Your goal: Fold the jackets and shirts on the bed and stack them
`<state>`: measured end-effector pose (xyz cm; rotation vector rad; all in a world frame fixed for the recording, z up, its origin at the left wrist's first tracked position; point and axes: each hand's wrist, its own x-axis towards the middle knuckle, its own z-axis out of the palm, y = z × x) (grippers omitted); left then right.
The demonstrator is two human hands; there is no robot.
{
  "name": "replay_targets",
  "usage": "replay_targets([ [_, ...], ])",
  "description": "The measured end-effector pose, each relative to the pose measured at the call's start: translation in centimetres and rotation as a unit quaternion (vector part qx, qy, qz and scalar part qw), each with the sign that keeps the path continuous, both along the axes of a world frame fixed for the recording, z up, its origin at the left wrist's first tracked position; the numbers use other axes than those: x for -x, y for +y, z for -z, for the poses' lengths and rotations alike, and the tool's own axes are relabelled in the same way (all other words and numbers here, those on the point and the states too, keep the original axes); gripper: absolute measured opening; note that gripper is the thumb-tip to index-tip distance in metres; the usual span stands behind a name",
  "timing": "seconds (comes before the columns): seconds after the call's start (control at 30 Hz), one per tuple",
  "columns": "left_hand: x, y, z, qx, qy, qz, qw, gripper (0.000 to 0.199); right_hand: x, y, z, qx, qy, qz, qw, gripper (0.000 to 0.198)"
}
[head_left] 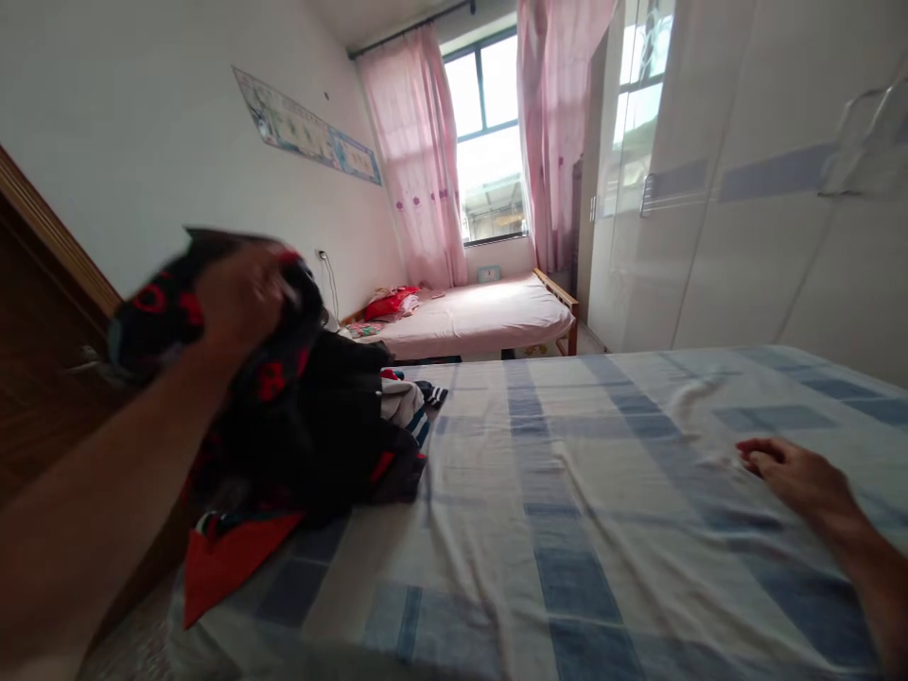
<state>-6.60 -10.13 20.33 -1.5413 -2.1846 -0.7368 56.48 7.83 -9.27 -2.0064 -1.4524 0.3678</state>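
At the left, my left hand [245, 288] is closed on a black garment with red patterns [273, 380], raised over a heap of clothes; both are smeared by motion. The heap holds dark cloth [340, 416], a grey-and-navy striped piece [406, 405] and a bright red piece [234, 567] hanging over the bed's edge. My right hand [798, 473] hovers at or just over the blue-and-white checked bedsheet [482, 473], on the right. Its fingers are curled in and nothing shows in them. I cannot tell whether it touches the sheet.
Beyond the bed stands a second bed with a pink sheet [482, 317] and red cloth [390, 303] on it. White wardrobe doors [766, 236] line the right side. A brown wooden door [43, 350] is close on the left. Pink curtains [418, 151] frame the window.
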Motion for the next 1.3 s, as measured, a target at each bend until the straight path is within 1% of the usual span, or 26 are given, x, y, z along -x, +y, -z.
replay_targets([
  [0.1, 0.6, -0.3, 5.2, 0.096, 0.025, 0.056, 0.993, 0.032, 0.0, 0.1, -0.1, 0.015, 0.007, -0.001, 1.000, 0.021],
  [0.13, 1.0, -0.5, 6.6, 0.113, 0.032, 0.058, 0.991, 0.033, 0.0, 0.1, -0.1, 0.021, 0.009, 0.000, 1.000, 0.021],
  [0.17, 1.3, -0.7, 7.5, 0.123, 0.039, 0.052, 0.990, 0.037, 0.0, 0.1, -0.1, 0.025, 0.010, 0.001, 1.000, 0.022],
  [0.2, 1.7, -1.0, 8.0, 0.124, 0.045, 0.040, 0.990, 0.040, 0.0, 0.2, -0.2, 0.027, 0.011, 0.001, 1.000, 0.022],
  [0.23, 1.9, -1.4, 8.0, 0.121, 0.052, 0.026, 0.991, 0.044, 0.0, 0.2, -0.2, 0.029, 0.011, -0.001, 1.000, 0.023],
  [0.3, 2.1, -2.2, 7.3, 0.099, 0.068, -0.003, 0.993, 0.051, 0.1, 0.1, -0.5, 0.034, 0.009, -0.005, 0.999, 0.024],
  [0.33, 2.0, -2.8, 6.8, 0.074, 0.083, -0.015, 0.994, 0.053, 0.1, 0.0, -0.7, 0.037, 0.006, -0.006, 0.999, 0.024],
  [0.4, 1.4, -4.1, 6.2, 0.005, 0.131, -0.033, 0.991, 0.052, 0.3, -0.3, -1.1, 0.047, 0.001, -0.007, 0.999, 0.026],
  [0.47, 0.9, -5.9, 6.2, -0.077, 0.187, -0.051, 0.978, 0.050, 0.6, -0.7, -1.5, 0.054, -0.008, -0.007, 0.998, 0.029],
  [0.53, 0.8, -7.9, 6.8, -0.161, 0.224, -0.072, 0.959, 0.051, 0.7, -0.9, -1.7, 0.054, -0.016, -0.011, 0.998, 0.029],
  [0.6, 1.2, -9.8, 7.7, -0.235, 0.229, -0.092, 0.940, 0.054, 0.9, -1.1, -1.9, 0.053, -0.024, -0.019, 0.998, 0.030],
  [0.63, 1.4, -10.7, 8.2, -0.257, 0.220, -0.100, 0.936, 0.057, 0.9, -1.2, -1.9, 0.054, -0.028, -0.022, 0.998, 0.031],
  [0.67, 1.7, -11.5, 8.8, -0.263, 0.209, -0.107, 0.936, 0.061, 1.0, -1.3, -2.0, 0.055, -0.031, -0.023, 0.998, 0.031],
  [0.7, 1.9, -12.1, 9.5, -0.252, 0.197, -0.116, 0.940, 0.066, 1.1, -1.4, -2.0, 0.057, -0.034, -0.024, 0.997, 0.032],
  [0.77, 2.2, -12.9, 11.0, -0.201, 0.175, -0.139, 0.954, 0.077, 1.2, -1.5, -2.1, 0.058, -0.040, -0.022, 0.997, 0.033],
  [0.83, 2.6, -13.2, 12.6, -0.153, 0.146, -0.179, 0.961, 0.089, 1.3, -1.6, -2.2, 0.048, -0.046, -0.024, 0.998, 0.033],
  [0.9, 3.5, -13.0, 13.8, -0.132, 0.081, -0.218, 0.964, 0.101, 1.1, -1.6, -2.1, 0.036, -0.046, -0.026, 0.998, 0.031],
  [0.93, 4.1, -12.7, 14.1, -0.122, 0.039, -0.225, 0.966, 0.105, 0.9, -1.4, -1.9, 0.034, -0.043, -0.025, 0.998, 0.030],
  [0.97, 4.8, -12.3, 14.1, -0.110, 0.002, -0.223, 0.969, 0.103, 0.6, -1.1, -1.6, 0.036, -0.037, -0.027, 0.998, 0.029],
  [1.0, 5.4, -11.8, 13.8, -0.093, -0.020, -0.211, 0.973, 0.096, 0.2, -0.7, -1.2, 0.040, -0.031, -0.025, 0.998, 0.028],
  [1.03, 6.0, -11.1, 13.1, -0.078, -0.026, -0.193, 0.978, 0.084, -0.3, -0.2, -0.6, 0.043, -0.025, -0.023, 0.999, 0.026],
  [1.1, 6.6, -9.4, 11.0, -0.068, 0.005, -0.155, 0.986, 0.058, -1.2, 0.9, 0.7, 0.038, -0.018, -0.014, 0.999, 0.021],
  [1.13, 6.6, -8.3, 9.8, -0.078, 0.032, -0.138, 0.987, 0.051, -1.6, 1.4, 1.3, 0.032, -0.015, -0.008, 0.999, 0.019],
  [1.2, 6.3, -5.7, 7.7, -0.103, 0.078, -0.113, 0.985, 0.048, -2.0, 1.9, 2.0, 0.018, -0.009, -0.002, 1.000, 0.016],
  [1.23, 6.0, -4.3, 7.1, -0.094, 0.095, -0.103, 0.986, 0.047, -1.9, 1.9, 2.0, 0.015, -0.006, 0.001, 1.000, 0.014],
  [1.3, 5.6, -1.7, 7.1, -0.037, 0.104, -0.082, 0.990, 0.045, -1.3, 1.2, 1.3, 0.015, 0.006, 0.007, 1.000, 0.011],
])
